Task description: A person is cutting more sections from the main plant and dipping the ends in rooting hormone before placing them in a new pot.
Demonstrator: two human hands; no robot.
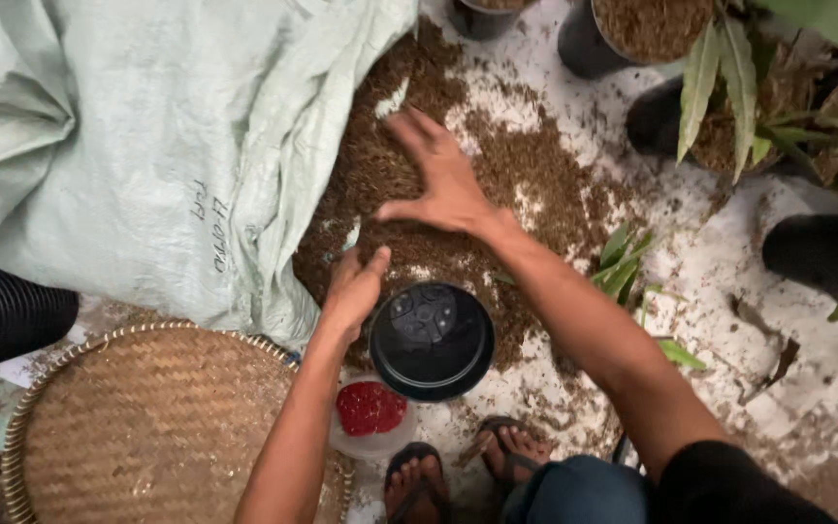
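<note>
My right hand is spread flat, palm down, on a heap of brown fibrous planting mix spilled on the pale ground. My left hand rests beside the left rim of an empty black plastic pot, fingers apart and touching the mix; nothing is held in it. The pot stands upright just in front of my feet in sandals. A small clear cup with red contents sits beside the pot at its lower left.
A large pale green woven sack lies open at the left, mix spilling from its mouth. A round woven bamboo tray lies lower left. Filled black pots with green-leaved plants stand at the upper right. A small seedling lies nearby.
</note>
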